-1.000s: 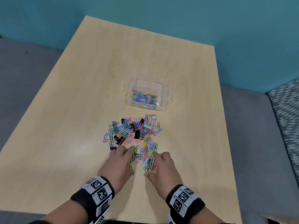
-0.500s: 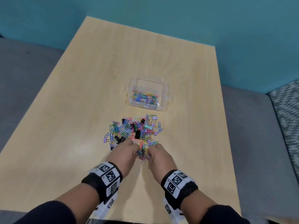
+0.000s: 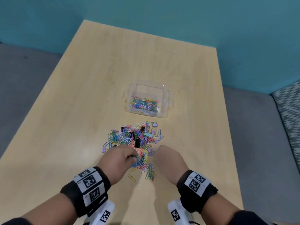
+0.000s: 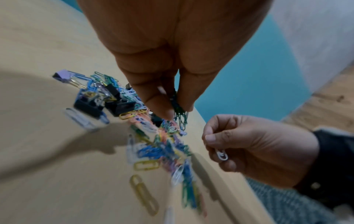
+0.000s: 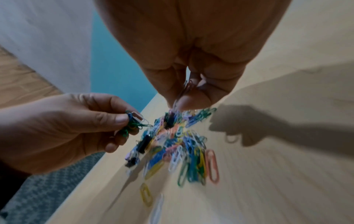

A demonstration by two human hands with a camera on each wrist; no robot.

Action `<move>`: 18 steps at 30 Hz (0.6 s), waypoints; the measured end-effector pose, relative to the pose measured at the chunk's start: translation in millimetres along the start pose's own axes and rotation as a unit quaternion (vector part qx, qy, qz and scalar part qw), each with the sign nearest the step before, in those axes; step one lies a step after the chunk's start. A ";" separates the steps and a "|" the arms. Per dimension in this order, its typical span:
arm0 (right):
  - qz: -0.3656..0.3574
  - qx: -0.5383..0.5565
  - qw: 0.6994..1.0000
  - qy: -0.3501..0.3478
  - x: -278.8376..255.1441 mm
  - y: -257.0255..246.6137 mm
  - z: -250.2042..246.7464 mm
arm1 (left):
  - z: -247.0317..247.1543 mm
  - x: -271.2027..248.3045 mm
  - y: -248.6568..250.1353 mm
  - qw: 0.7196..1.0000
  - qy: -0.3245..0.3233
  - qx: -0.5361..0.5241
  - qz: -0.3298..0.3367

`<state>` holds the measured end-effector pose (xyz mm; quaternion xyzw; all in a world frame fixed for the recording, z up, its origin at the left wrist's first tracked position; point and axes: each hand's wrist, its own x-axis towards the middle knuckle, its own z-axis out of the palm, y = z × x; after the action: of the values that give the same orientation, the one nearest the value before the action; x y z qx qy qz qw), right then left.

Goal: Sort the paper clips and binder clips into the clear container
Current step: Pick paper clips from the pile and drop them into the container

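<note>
A pile of coloured paper clips and black and pastel binder clips [image 3: 134, 138] lies on the wooden table, just in front of the clear container [image 3: 164, 109]. Paper clips [image 3: 144, 103] lie in the container's near half. My left hand [image 3: 129, 157] hovers over the pile's near edge and pinches a bunch of green and blue paper clips [image 4: 179, 113]. My right hand [image 3: 158, 153], beside it, pinches a few paper clips, one pink [image 5: 188, 87] and one white [image 4: 222, 154]. Both hands are off the table in the wrist views.
Loose paper clips [image 3: 150, 173] trail from the pile toward me between my hands, with a yellow one [image 3: 131, 177] and a white one [image 3: 138, 184] lying apart. The table's right edge [image 3: 227, 127] runs beside a grey sofa.
Both hands closed on paper clips at the pile's near edge and lifted them, then drew apart. Some clips were dragged toward me.
</note>
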<state>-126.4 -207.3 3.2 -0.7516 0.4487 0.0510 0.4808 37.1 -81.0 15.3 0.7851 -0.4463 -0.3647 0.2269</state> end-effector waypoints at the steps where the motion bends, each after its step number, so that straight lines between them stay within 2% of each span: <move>1: 0.009 0.026 1.000 0.001 3.4 -4.1 -4.2 | -4.9 2.8 3.4 0.999 0.001 -0.043 -0.011; 3: 0.019 0.067 0.997 0.014 14.4 -17.3 -17.3 | -18.1 14.8 10.9 0.991 0.010 -0.126 -0.032; 5: 0.020 0.100 0.994 0.034 32.5 -34.7 -34.4 | -35.9 34.0 19.2 0.986 0.039 -0.157 -0.038; 12: -0.001 0.112 0.985 0.128 113.4 -85.8 -77.2 | -83.5 127.0 43.8 0.979 0.140 -0.143 -0.026; 16: 0.003 0.118 0.986 0.117 135.5 -100.2 -80.7 | -85.8 150.0 56.0 0.984 0.125 -0.130 -0.006; 18: 0.007 0.066 0.992 0.105 138.9 -93.0 -81.8 | -88.2 147.9 42.8 0.986 0.124 -0.112 -0.015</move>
<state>-5.9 -344.5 39.1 -0.7167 0.5040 -0.0544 0.4790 132.2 -227.7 45.4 0.8002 -0.3593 -0.3160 0.3615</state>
